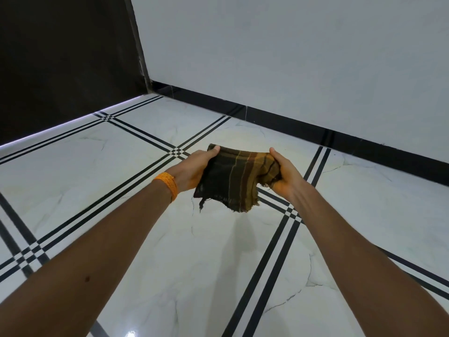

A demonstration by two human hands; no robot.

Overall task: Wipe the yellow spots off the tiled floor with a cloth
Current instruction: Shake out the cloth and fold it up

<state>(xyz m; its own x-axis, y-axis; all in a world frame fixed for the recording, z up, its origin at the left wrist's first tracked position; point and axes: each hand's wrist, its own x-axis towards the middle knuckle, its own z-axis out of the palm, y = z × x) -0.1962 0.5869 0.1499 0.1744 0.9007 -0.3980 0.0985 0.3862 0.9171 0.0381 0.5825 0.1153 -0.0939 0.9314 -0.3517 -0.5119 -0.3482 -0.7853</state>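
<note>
A dark checked cloth (233, 178) with brown and yellow stripes and frayed edges hangs in the air above the white tiled floor (194, 263). My left hand (194, 169) grips its left edge, thumb on top. My right hand (284, 173) grips the bunched right edge. An orange thread band (167, 184) circles my left wrist. The tile just beyond the cloth has a faint dull patch (240, 137); no clear yellow spots show on the floor.
Black triple lines (269, 259) cross the glossy marble-like tiles. A white wall (291, 57) with a black skirting (315, 132) runs along the far side. A dark panel (60, 57) stands at the left.
</note>
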